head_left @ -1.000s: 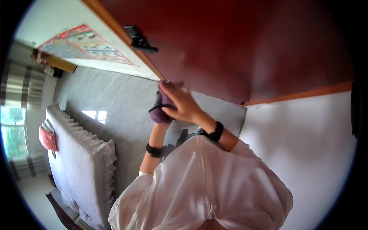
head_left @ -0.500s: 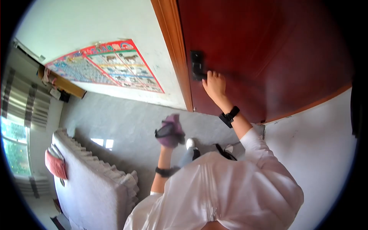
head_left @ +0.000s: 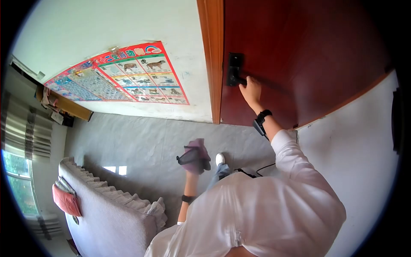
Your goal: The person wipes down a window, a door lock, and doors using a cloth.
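Note:
My right hand (head_left: pixel 251 91) reaches up to the dark red door (head_left: pixel 299 51) and closes on its black handle (head_left: pixel 234 73). My left hand (head_left: pixel 193 159) hangs lower, wrapped in a purple cloth (head_left: pixel 197 150) with a black strap across it, held away from the door. Both wrists wear black bands. My white sleeves and shirt fill the lower part of the view.
An orange-brown door frame (head_left: pixel 212 55) borders the door. A colourful animal poster (head_left: pixel 120 77) hangs on the white wall to the left. A bed with a frilled grey cover (head_left: pixel 102 210) stands at lower left on the grey floor (head_left: pixel 141 137). A curtained window (head_left: pixel 19 171) is at far left.
My right hand left the cloth and rose to the door handle. My left hand with the purple cloth dropped lower. The view swung so the door stands more upright.

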